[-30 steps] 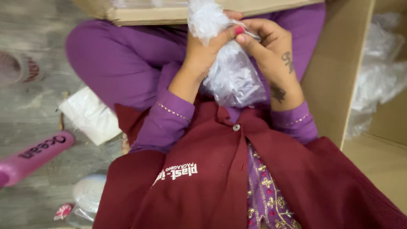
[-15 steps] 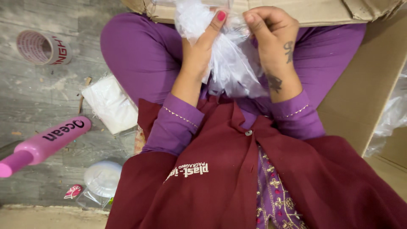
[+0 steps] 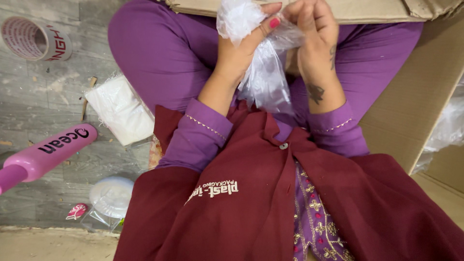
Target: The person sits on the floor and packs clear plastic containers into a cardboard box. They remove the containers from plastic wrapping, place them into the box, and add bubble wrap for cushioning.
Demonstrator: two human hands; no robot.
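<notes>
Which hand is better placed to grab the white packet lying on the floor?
Probably the left hand. The white packet lies on the person's left side, beside the left knee. The right hand is farther off, and both grip the clear plastic bag.

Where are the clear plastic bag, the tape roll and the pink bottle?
clear plastic bag (image 3: 263, 79), head view, crinkled middle between the hands.
tape roll (image 3: 36, 38), head view, its side wall.
pink bottle (image 3: 50, 150), head view, its body.

At the top centre of the frame both hands grip a crumpled clear plastic bag (image 3: 263, 72); the left hand (image 3: 241, 48) pinches its bunched upper part, the right hand (image 3: 314, 29) holds it from the other side; a cardboard box (image 3: 411, 96) fills the right edge; a tape roll (image 3: 36, 38) lies upper left on the floor (image 3: 43, 96); a pink bottle (image 3: 46, 154) lies at the left edge.
</notes>
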